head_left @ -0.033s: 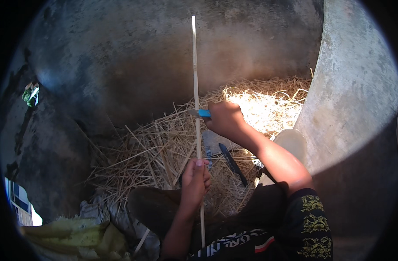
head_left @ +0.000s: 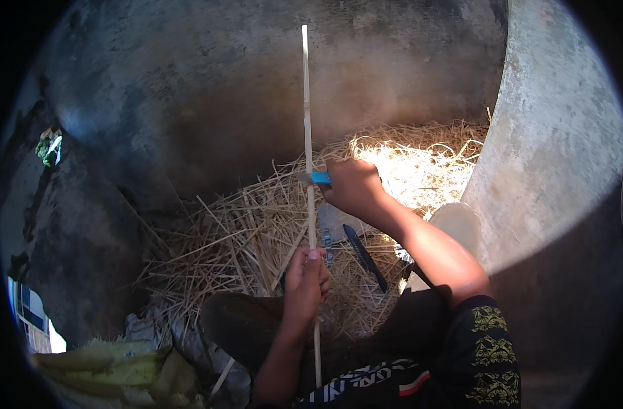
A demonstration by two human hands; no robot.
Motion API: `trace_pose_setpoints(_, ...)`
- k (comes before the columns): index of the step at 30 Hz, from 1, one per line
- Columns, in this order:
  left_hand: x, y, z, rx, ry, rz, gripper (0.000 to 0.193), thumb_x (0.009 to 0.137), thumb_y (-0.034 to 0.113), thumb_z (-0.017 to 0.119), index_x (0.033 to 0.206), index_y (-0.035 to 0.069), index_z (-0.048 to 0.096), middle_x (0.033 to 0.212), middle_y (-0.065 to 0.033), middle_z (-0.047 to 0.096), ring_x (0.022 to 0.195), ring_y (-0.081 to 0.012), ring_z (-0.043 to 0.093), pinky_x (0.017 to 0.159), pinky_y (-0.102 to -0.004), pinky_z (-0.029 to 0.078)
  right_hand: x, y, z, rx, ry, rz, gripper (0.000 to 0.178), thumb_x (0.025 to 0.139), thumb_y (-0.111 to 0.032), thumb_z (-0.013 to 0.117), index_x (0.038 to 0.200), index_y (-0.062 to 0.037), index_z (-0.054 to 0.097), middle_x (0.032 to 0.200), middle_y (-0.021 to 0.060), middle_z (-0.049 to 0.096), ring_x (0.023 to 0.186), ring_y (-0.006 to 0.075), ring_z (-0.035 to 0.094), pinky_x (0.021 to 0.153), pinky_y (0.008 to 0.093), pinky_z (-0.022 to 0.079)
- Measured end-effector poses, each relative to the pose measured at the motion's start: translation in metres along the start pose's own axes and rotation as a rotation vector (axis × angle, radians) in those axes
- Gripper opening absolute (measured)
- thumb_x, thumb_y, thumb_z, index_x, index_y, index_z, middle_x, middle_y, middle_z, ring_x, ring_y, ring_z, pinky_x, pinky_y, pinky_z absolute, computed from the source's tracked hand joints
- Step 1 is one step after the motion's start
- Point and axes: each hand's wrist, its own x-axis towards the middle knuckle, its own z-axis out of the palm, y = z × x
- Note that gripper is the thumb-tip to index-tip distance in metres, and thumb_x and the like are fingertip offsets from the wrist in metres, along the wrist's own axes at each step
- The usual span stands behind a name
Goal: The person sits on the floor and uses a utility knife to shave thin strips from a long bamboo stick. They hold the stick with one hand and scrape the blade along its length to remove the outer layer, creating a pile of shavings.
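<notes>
A long, thin, pale bamboo strip [head_left: 308,136] stands almost upright in front of me, with a node partway up. My left hand [head_left: 307,279] is closed around its lower part, thumb on top, and the tail end runs down past my wrist to my lap. Higher up, my right hand [head_left: 352,185] grips a knife with a blue handle [head_left: 320,178]. Its short blade lies across the strip and appears to touch it. Most of the handle is hidden inside my fist.
Straw-like strips and shavings [head_left: 223,235] cover the ground. A black saw-like blade [head_left: 366,259] lies between my legs beside a flat grey piece [head_left: 335,221]. Curved concrete walls [head_left: 209,88] surround me, and yellowish cloth or sacking [head_left: 114,371] lies at the lower left.
</notes>
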Motion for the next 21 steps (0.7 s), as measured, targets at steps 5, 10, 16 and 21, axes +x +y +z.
trace_pose_setpoints(5, 0.002, 0.01, -0.004, 0.028, 0.152, 0.126, 0.034, 0.101, 0.024, 0.056, 0.129, 0.014, 0.04, 0.077, 0.0005, 0.051, 0.053, -0.0038, 0.039, 0.044, -0.0198, 0.032, -0.006, -0.006, 0.002, 0.061, 0.098, -0.122, 0.026, 0.076, -0.027, 0.069, 0.083, -0.0038, 0.06, 0.069, 0.0153, 0.066, 0.065, 0.0341, 0.067, 0.058, 0.0461, 0.053)
trace_pose_setpoints(10, 0.01, 0.018, -0.018, 0.043, 0.194, 0.161, 0.032, 0.098, 0.025, 0.061, 0.124, 0.013, 0.048, 0.091, -0.0016, 0.057, 0.063, -0.0037, 0.046, 0.05, -0.0197, 0.036, -0.015, -0.022, -0.003, 0.129, 0.12, -0.262, 0.028, 0.075, -0.027, 0.069, 0.083, -0.0029, 0.058, 0.072, 0.0152, 0.063, 0.068, 0.0349, 0.066, 0.062, 0.0459, 0.052)
trace_pose_setpoints(16, 0.02, 0.016, -0.038, -0.053, 0.27, 0.186, 0.024, 0.095, 0.024, 0.065, 0.114, 0.011, 0.055, 0.088, 0.001, 0.058, 0.067, -0.0037, 0.049, 0.051, -0.0203, 0.037, -0.024, -0.037, -0.012, 0.376, -0.139, -0.38, 0.031, 0.077, -0.026, 0.064, 0.087, 0.0023, 0.057, 0.084, 0.0211, 0.061, 0.082, 0.0391, 0.062, 0.074, 0.048, 0.05)
trace_pose_setpoints(21, 0.024, 0.012, -0.044, -0.079, 0.268, 0.258, 0.023, 0.094, 0.02, 0.067, 0.112, 0.009, 0.057, 0.084, 0.0029, 0.057, 0.064, -0.0027, 0.047, 0.05, -0.0196, 0.036, -0.035, -0.049, -0.025, 0.402, -0.292, -0.393, 0.032, 0.082, -0.026, 0.06, 0.09, 0.0047, 0.057, 0.093, 0.0233, 0.059, 0.091, 0.0396, 0.059, 0.082, 0.0476, 0.048)
